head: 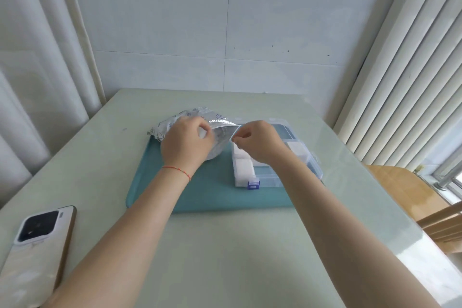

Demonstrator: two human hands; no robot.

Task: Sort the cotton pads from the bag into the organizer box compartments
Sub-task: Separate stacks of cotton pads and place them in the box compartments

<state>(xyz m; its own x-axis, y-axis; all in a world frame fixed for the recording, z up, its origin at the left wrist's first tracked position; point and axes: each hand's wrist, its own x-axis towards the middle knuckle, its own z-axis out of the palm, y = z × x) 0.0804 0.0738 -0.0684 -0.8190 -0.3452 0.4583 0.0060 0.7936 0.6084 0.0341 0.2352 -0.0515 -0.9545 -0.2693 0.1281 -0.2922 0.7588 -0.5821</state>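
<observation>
Both hands hold the shiny bag [200, 117] open: left hand [186, 144] grips one side, right hand [260, 142] pinches its edge.

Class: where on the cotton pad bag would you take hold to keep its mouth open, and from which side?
Grip the bag by its open rim, one hand at each corner, as the left hand and right hand do. The mouth faces the person, so come from the near side.

Pale table [225, 245] w/ tiled wall [225, 20], blinds [412, 82] right.
</observation>
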